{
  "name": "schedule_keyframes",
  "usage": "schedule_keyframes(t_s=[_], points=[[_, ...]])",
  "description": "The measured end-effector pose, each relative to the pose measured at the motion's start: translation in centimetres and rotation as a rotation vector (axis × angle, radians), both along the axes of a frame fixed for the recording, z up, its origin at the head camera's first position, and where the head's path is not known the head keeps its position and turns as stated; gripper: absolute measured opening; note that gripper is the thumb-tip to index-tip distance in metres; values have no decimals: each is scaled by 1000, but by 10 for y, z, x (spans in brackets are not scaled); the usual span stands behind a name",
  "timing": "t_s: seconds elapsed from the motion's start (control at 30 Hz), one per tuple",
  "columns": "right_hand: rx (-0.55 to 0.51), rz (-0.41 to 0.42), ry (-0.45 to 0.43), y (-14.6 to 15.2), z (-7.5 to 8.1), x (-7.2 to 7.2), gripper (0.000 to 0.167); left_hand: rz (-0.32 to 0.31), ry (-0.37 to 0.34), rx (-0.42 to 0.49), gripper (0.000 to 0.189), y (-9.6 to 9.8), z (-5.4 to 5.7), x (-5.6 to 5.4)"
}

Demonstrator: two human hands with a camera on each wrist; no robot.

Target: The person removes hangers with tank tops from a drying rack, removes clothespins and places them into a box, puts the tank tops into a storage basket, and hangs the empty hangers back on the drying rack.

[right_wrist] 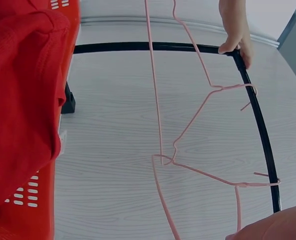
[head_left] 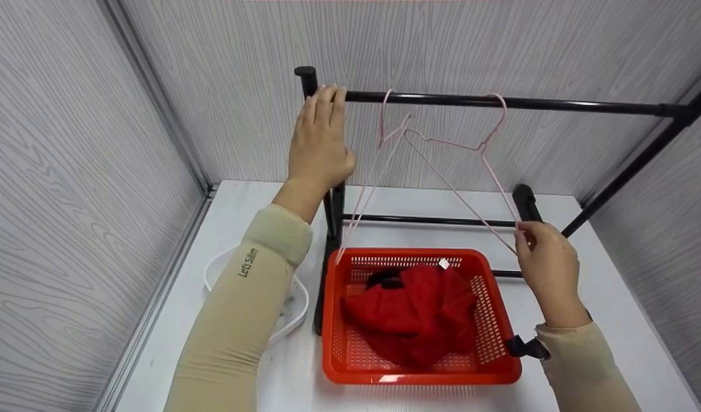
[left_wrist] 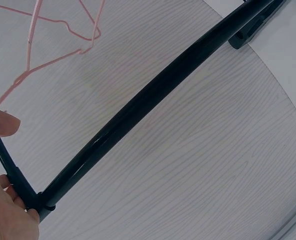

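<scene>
My left hand (head_left: 321, 137) holds the black top bar (head_left: 442, 99) of a clothes rack at its left corner, fingers laid over it. Two pink hangers hook onto that bar. My right hand (head_left: 547, 266) pinches the lower right corner of the right hanger (head_left: 450, 143), which tilts toward me. The left hanger (head_left: 381, 123) hangs beside it, its near corner above the basket, and the two wires come close together or touch between the hooks. Neither carries cloth. Below stands a red plastic basket (head_left: 422, 378) with a crumpled red garment (head_left: 419, 315) in it.
A black item (head_left: 384, 276) and a white tag (head_left: 443, 264) show by the garment. Left of the basket, a white-rimmed object (head_left: 300, 320) is partly hidden by my left sleeve. Lower rack bars (head_left: 430, 220) run behind the basket. Wood-patterned panels (head_left: 70, 171) enclose the white table.
</scene>
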State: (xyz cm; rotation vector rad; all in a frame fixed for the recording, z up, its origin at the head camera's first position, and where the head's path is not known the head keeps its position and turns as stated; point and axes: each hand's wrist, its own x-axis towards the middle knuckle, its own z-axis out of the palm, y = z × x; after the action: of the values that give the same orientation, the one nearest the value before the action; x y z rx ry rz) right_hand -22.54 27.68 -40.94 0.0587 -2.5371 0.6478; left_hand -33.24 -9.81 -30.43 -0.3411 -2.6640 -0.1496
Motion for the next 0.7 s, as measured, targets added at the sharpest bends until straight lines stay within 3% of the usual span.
schedule_keyframes(t_s=[0.3, 0.7], points=[[5, 34, 38, 0, -7, 0, 18, -1, -5, 10, 84, -1, 0, 2], [3, 27, -22, -2, -12, 1, 19, 2, -5, 10, 85, 1, 0, 3]])
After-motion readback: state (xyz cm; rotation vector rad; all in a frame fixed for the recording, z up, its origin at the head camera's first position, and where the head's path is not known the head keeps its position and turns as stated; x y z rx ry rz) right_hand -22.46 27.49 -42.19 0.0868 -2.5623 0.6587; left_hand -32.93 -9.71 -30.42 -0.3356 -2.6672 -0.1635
